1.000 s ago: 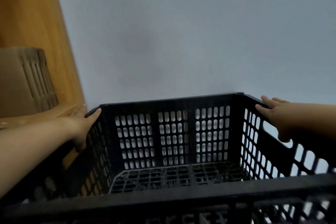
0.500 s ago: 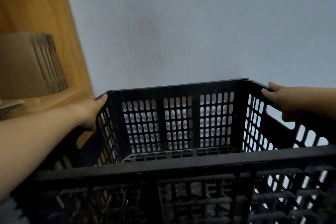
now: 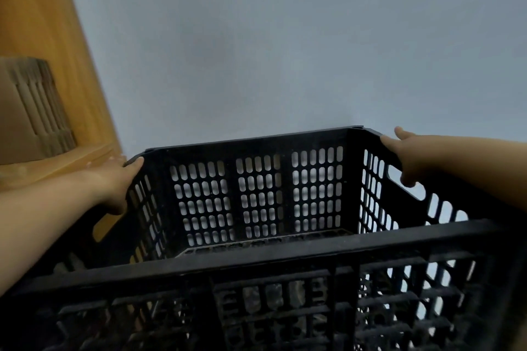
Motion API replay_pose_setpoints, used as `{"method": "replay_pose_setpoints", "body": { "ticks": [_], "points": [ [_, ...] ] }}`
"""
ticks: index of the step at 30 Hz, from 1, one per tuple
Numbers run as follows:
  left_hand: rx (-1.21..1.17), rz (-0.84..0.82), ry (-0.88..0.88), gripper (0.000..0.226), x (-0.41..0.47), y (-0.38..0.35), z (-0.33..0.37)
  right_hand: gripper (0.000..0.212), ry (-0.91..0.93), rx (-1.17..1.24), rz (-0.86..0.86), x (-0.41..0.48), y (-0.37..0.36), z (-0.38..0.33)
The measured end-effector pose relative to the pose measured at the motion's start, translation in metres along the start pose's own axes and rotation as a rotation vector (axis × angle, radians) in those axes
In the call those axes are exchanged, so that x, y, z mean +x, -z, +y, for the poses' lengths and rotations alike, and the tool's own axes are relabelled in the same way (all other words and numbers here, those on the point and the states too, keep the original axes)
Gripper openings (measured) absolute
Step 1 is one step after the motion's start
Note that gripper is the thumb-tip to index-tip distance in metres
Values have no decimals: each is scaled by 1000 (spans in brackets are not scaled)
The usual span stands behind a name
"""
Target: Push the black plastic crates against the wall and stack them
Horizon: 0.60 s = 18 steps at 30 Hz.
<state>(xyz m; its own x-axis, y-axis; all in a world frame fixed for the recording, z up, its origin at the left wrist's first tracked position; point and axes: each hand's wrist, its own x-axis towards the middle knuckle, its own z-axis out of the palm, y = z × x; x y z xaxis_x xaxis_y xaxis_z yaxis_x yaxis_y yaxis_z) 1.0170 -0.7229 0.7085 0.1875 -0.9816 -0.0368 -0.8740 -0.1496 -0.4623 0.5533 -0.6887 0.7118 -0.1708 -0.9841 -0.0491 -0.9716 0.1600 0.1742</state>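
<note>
While the black crate [image 3: 256, 202] sits with its far side close to the wall [image 3: 285, 51], left hand [image 3: 114, 182] and right hand [image 3: 405, 157] gripping its side rims, stacking looks unfinished.

Orange-brown wooden panel [image 3: 42, 45] runs along left of frame. Stack of flattened cardboard [image 3: 31, 111] at left edge, resting on wooden ledge [image 3: 65, 162].

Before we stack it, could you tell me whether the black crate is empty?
Empty: the black crate shows only bare slotted walls and floor.
</note>
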Motion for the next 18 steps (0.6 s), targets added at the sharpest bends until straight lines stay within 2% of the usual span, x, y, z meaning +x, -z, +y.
{"method": "replay_pose_setpoints", "body": {
  "ticks": [5, 12, 18],
  "points": [
    [-90, -78, 8, 112, -21, 3, -2, 104, 4, 1, 2, -7, -3, 11],
    [-131, -29, -51, 96, -26, -3, -3, 85, 66, -100, 71, 9, -9, -2],
    [-208, -31, -128, 94, -16, 0, -10, 90, 27, -128, 50, 14, -5, -9]
  ]
}}
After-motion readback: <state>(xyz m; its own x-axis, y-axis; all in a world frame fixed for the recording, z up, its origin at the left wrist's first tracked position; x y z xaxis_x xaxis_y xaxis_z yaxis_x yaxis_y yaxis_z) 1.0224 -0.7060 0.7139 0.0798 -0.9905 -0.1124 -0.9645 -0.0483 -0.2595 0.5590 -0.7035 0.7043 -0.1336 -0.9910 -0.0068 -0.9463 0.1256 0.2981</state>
